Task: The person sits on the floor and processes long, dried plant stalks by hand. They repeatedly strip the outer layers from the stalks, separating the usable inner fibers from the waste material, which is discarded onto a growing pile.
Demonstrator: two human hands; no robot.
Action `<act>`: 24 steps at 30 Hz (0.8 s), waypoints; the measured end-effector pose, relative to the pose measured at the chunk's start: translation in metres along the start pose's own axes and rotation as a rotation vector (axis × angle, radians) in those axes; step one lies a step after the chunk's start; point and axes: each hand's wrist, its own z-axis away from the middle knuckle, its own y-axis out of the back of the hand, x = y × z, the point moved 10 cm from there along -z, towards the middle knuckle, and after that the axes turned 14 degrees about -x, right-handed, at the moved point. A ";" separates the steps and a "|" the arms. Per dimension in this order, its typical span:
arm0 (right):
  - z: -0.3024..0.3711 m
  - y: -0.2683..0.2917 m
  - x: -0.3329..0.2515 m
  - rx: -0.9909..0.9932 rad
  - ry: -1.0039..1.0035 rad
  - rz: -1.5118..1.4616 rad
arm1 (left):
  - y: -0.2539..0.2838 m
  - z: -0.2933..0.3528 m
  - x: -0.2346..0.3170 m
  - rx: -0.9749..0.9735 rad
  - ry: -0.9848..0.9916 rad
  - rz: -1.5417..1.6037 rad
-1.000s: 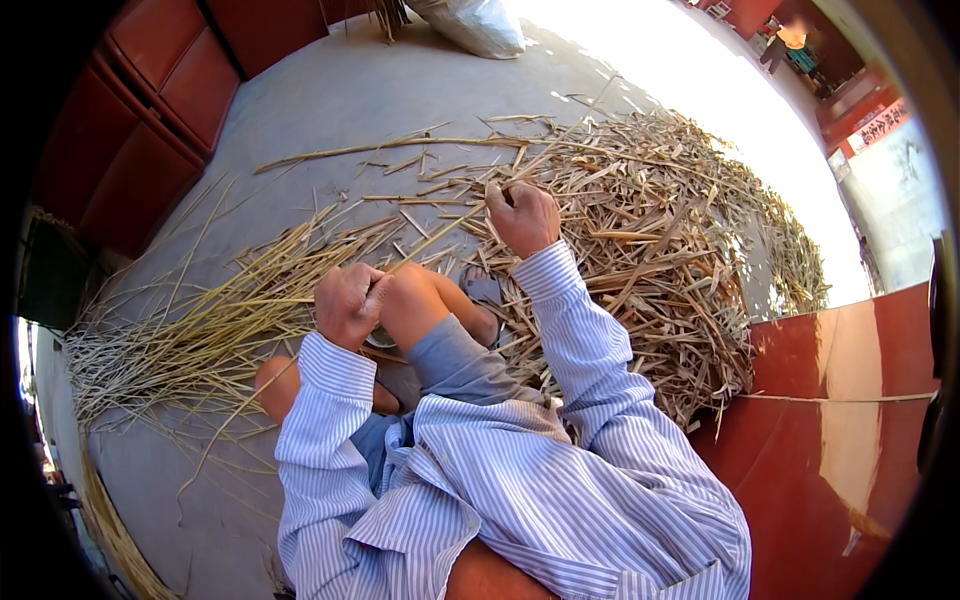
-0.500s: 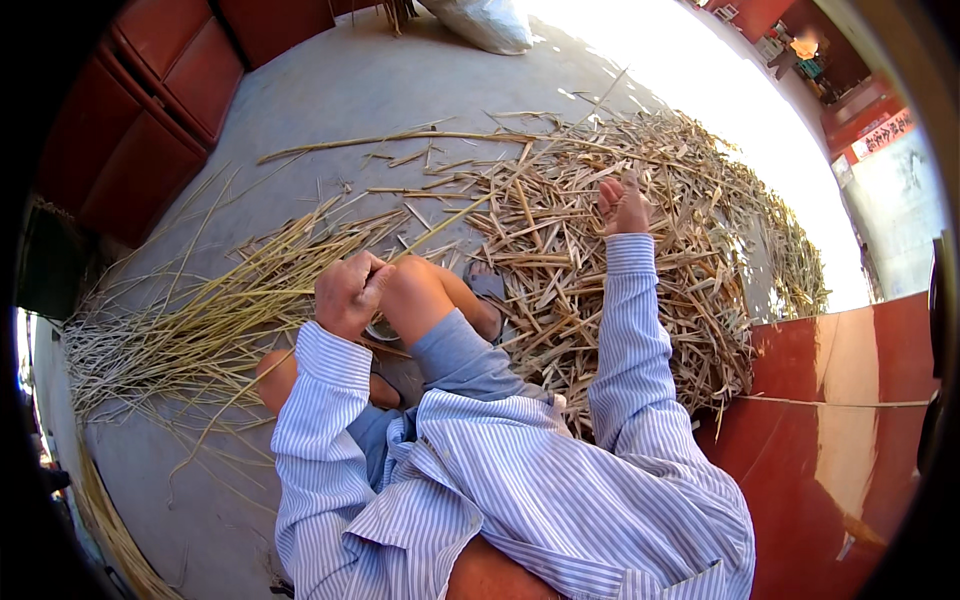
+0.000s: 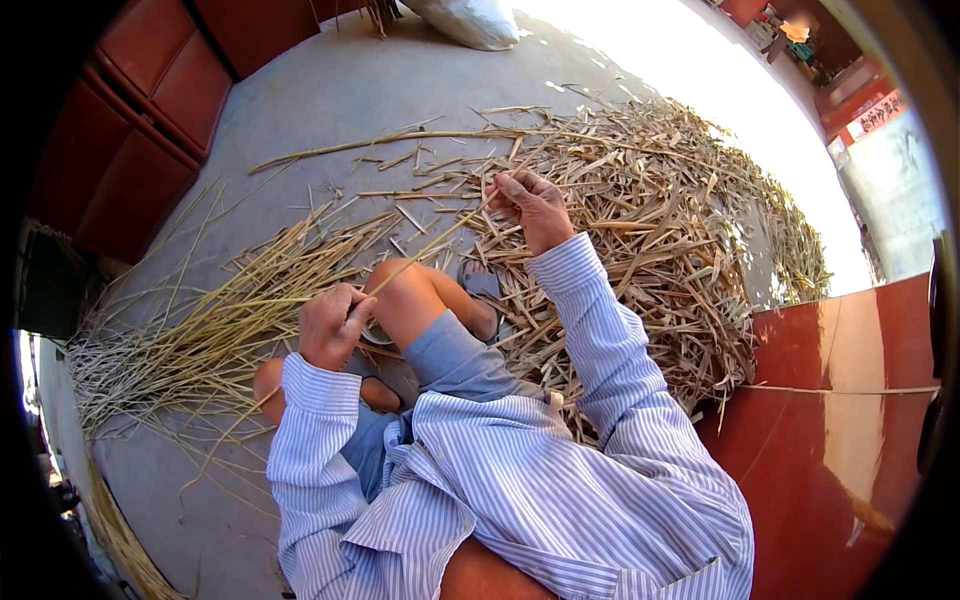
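Note:
A long, thin yellowish plant stalk (image 3: 430,246) slants across my raised knee. My left hand (image 3: 332,322) is closed around its lower part, beside the knee. Farther up and to the right, my right hand (image 3: 535,208) pinches the upper end between thumb and fingers, above the edge of a heap of dry husks (image 3: 640,260). To the left of my legs a loose spread of similar thin stalks (image 3: 215,310) lies on the floor, with pale, branching ends fanned out to the far left.
One long stalk (image 3: 340,148) lies across the grey floor (image 3: 300,100) beyond my hands. Red padded seats (image 3: 150,90) stand at the upper left, and a whitish sack (image 3: 470,22) sits at the top. A red panel (image 3: 860,410) borders the right side.
My right hand has come left and inward from over the husk heap and now pinches the stalk's upper end. My left hand has shifted slightly down and left, still gripping the stalk.

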 end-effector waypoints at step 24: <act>0.007 0.096 -0.047 0.009 0.037 -0.245 | 0.008 0.045 -0.001 -0.230 -0.003 0.049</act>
